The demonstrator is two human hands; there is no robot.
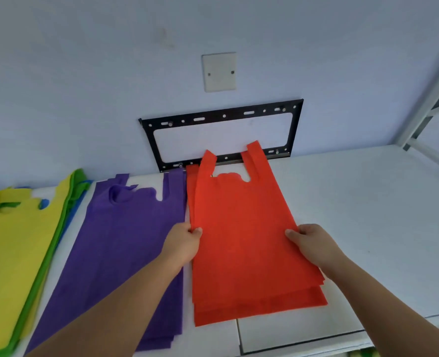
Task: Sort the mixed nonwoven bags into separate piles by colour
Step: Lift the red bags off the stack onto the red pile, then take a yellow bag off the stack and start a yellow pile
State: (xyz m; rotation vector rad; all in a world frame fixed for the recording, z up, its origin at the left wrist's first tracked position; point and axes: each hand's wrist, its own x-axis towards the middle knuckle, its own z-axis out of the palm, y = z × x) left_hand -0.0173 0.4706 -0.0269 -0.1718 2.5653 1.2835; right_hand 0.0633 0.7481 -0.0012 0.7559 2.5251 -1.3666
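Observation:
A pile of red nonwoven bags lies in the middle of the white table, handles towards the wall. My left hand pinches the left edge of the top red bag, and my right hand grips its right edge. Left of it lies a pile of purple bags, partly under my left forearm. At the far left a mixed stack has a yellow bag on top, with green and blue edges showing beneath.
A black metal mounting frame and a blank wall plate are fixed to the wall behind the table. A white shelf frame stands at the right. The table has a seam near its front edge.

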